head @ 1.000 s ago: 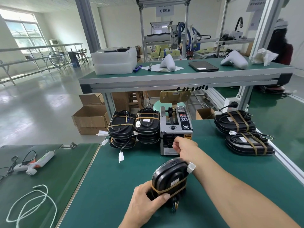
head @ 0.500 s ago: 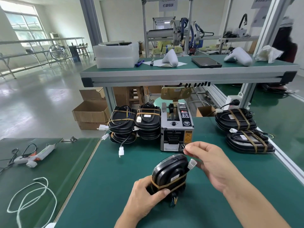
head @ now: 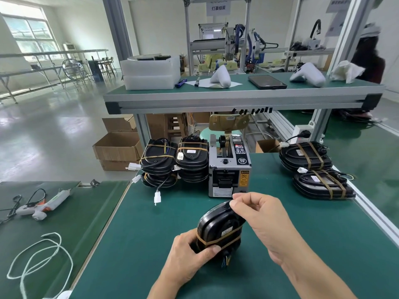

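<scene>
Gripping the black unit point(head: 218, 227) at table point(head: 133, 244) centre, left hand point(head: 185, 257) low, right hand point(head: 263, 223) pinching top edge

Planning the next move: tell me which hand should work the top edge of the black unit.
Right. The right hand pinches at the top edge of the black unit, while the left hand grips its lower side and holds it upright, so it is probably best left steadying.
</scene>
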The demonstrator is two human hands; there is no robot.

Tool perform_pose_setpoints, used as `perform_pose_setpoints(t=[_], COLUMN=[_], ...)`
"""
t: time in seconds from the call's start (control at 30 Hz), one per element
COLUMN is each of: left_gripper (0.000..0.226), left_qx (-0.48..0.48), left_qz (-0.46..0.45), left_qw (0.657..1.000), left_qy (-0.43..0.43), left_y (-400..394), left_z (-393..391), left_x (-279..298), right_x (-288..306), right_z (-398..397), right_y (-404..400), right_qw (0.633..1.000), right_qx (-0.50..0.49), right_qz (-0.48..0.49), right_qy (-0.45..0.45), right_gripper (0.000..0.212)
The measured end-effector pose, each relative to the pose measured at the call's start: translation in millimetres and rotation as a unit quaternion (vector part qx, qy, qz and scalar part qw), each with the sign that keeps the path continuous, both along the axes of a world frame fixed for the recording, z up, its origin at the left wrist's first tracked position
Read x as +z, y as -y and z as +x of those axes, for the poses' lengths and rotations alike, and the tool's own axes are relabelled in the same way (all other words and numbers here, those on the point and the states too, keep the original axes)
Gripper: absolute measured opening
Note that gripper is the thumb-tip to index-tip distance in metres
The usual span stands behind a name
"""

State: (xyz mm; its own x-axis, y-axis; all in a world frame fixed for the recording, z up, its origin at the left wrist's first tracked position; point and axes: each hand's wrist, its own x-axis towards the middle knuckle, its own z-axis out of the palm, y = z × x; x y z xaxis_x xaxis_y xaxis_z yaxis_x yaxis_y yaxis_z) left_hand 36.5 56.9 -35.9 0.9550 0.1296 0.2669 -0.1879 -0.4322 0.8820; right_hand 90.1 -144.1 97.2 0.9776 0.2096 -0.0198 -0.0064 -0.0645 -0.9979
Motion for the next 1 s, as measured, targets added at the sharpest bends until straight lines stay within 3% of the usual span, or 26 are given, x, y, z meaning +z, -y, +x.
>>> perform_pose_setpoints(t=[0.57, 1.0], left_gripper=[0.038, 0.041], left_qx=[-0.001, 0.007], left_qz=[0.001, 0.001], left_qw=[1.0, 1.0], left_qy=[0.001, 0.005], left_y=[-1, 0], left_z=[-1, -1], left_x=[1, 1], right_x=[-8, -6], right_z=[-4, -2], right_y=[-11, -11], right_qw=[0.987, 0.988], right_qx=[-0.074, -0.073], right_qz=[-0.117, -0.115], right_qy=[0.082, 0.068], right_gripper=[0.006, 0.008])
